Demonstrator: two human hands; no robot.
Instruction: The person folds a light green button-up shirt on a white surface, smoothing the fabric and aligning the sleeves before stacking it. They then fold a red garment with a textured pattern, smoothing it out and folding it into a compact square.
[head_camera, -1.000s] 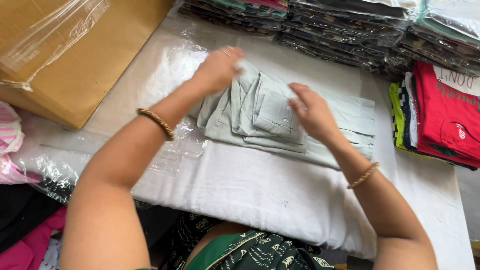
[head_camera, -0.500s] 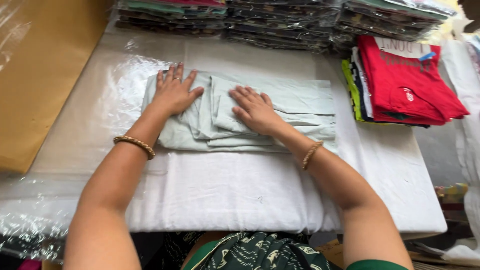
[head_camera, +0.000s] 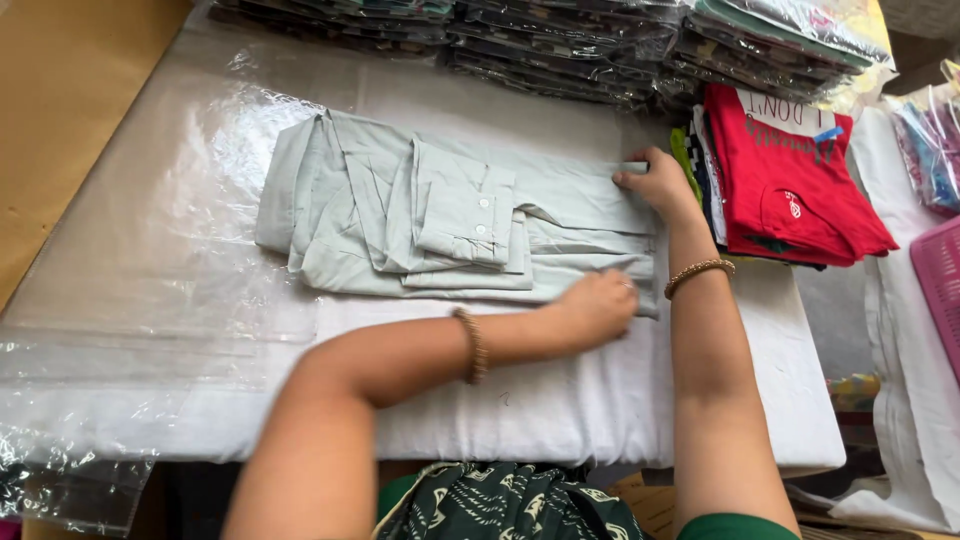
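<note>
Mid-fold on pale grey shirt (head_camera: 450, 215), lying flat on white desk (head_camera: 560, 420). Left hand (head_camera: 597, 305) and right hand (head_camera: 655, 180) pinching its right-hand end, fingers closed on cloth. Probably calling next for lifting that end evenly leftward.

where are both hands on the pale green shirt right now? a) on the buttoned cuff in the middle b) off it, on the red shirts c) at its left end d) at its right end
d: the left hand and right hand both grip the right end of the pale green shirt.
</note>
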